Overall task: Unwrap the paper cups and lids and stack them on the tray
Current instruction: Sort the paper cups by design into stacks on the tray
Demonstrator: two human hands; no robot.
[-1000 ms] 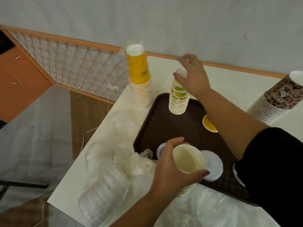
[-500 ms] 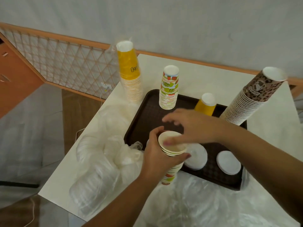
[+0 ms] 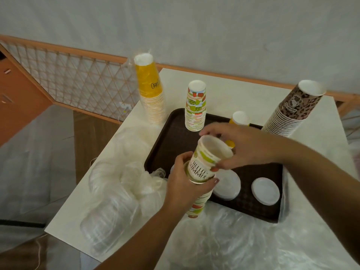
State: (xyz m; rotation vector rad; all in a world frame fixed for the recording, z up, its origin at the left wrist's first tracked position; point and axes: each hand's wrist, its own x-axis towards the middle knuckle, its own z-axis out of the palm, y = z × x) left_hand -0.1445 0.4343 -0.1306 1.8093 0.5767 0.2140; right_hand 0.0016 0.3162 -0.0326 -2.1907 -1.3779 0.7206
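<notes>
My left hand (image 3: 183,184) grips a stack of fruit-print paper cups (image 3: 198,203) at the near left edge of the dark brown tray (image 3: 175,137). My right hand (image 3: 245,147) pinches the top fruit-print cup (image 3: 206,158) by its rim, tilted and partly lifted out of that stack. A second fruit-print stack (image 3: 195,108) stands upside down at the tray's far left, beside a short yellow cup stack (image 3: 239,118). Two piles of white lids (image 3: 227,187) (image 3: 266,190) lie on the tray's near side.
A tall yellow cup stack (image 3: 151,88) in clear wrap stands left of the tray on the white table (image 3: 233,90). A leaning brown leopard-print stack (image 3: 292,112) stands at the right. Crumpled clear plastic wrap (image 3: 120,191) covers the table's near left and front. A lattice rail (image 3: 78,82) runs behind.
My right hand came back from the far stack to the cups in my left hand, took the top cup by its rim and lifted and tilted it out of the stack.
</notes>
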